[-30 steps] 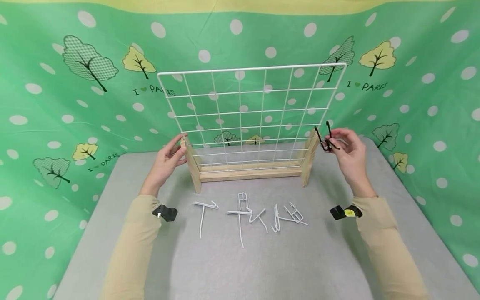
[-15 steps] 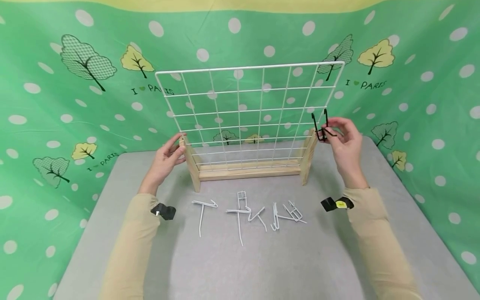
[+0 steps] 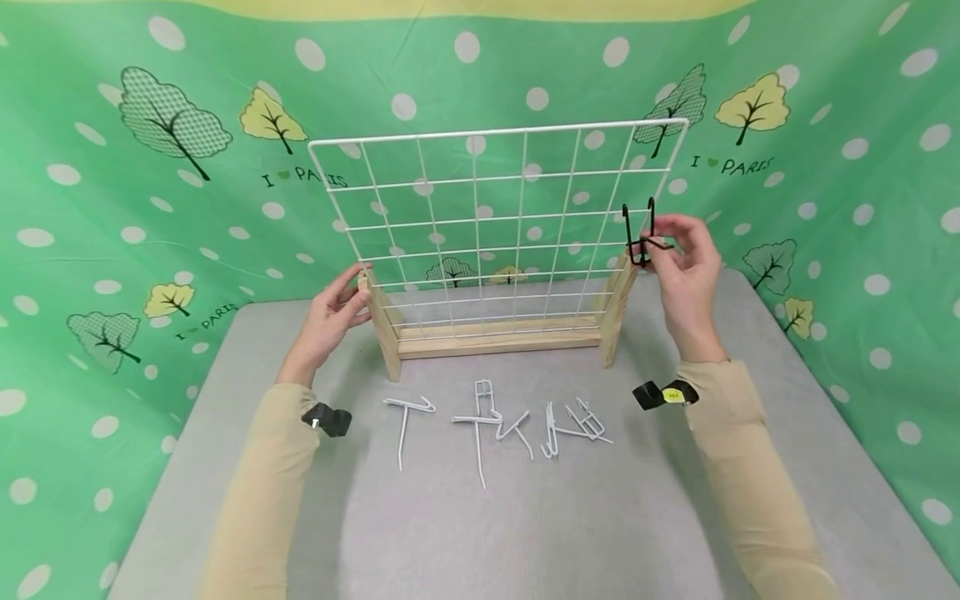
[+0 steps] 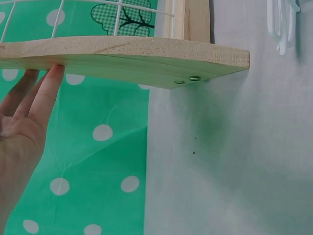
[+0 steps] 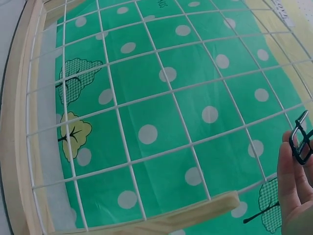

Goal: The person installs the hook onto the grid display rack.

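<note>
My right hand [image 3: 688, 258] pinches a black wire display hook [image 3: 642, 250] between thumb and fingers, its two prongs pointing up. The hook overlaps the right edge of a white wire grid panel [image 3: 475, 179] in the head view, just above the right wooden post [image 3: 618, 308]. In the right wrist view the hook [image 5: 294, 143] shows at the right edge, near the grid's wires. My left hand [image 3: 326, 325] touches the left wooden post [image 3: 382, 329] near its top; in the left wrist view straight fingertips [image 4: 55, 73] rest against the post's outer face.
Several white wire hooks [image 3: 405, 427] lie in a row on the grey table [image 3: 525, 533] before the stand. A wooden crossbar [image 3: 498, 343] joins the posts under the grid. Green dotted cloth [image 3: 187, 250] hangs behind and at both sides.
My right hand has raised the black hook and moved it a little left, from beside the right post up to the grid's edge. The left hand stays at its post.
</note>
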The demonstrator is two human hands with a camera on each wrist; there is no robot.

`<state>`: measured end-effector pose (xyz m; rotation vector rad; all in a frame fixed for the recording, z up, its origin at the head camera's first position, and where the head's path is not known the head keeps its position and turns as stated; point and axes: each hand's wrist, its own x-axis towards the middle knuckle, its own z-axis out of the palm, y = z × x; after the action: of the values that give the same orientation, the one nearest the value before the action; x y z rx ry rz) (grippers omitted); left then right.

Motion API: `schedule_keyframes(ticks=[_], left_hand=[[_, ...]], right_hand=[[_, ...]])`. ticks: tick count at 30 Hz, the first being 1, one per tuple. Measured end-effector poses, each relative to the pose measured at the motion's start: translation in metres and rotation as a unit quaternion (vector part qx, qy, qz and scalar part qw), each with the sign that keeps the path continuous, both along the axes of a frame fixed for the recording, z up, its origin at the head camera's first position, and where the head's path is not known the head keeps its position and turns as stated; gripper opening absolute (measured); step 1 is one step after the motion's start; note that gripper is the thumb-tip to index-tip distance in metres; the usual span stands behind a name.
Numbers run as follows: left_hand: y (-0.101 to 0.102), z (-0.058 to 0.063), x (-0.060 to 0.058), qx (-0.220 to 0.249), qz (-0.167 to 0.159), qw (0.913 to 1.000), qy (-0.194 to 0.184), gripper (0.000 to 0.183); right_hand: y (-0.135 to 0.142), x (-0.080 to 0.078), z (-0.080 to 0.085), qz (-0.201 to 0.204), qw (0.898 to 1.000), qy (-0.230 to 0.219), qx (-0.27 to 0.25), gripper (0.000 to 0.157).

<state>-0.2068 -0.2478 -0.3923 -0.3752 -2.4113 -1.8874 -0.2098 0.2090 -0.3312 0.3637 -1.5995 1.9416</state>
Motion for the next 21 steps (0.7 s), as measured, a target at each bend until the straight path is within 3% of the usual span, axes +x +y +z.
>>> schedule_keyframes(ticks=[15, 21], left_hand=[[-0.001, 0.002, -0.0013, 0.007, -0.007, 0.9999, -0.002, 0.054], [-0.0014, -0.0001, -0.0006, 0.003, -0.001, 1.0, -0.009, 0.054]], right_hand=[[-0.0072, -0.0069, 0.0066, 0.033, 0.999, -0.004, -0.026, 0.033], [-0.0079, -0.0086, 0.0037, 0.024, 0.999, -0.007, -0.02, 0.032]])
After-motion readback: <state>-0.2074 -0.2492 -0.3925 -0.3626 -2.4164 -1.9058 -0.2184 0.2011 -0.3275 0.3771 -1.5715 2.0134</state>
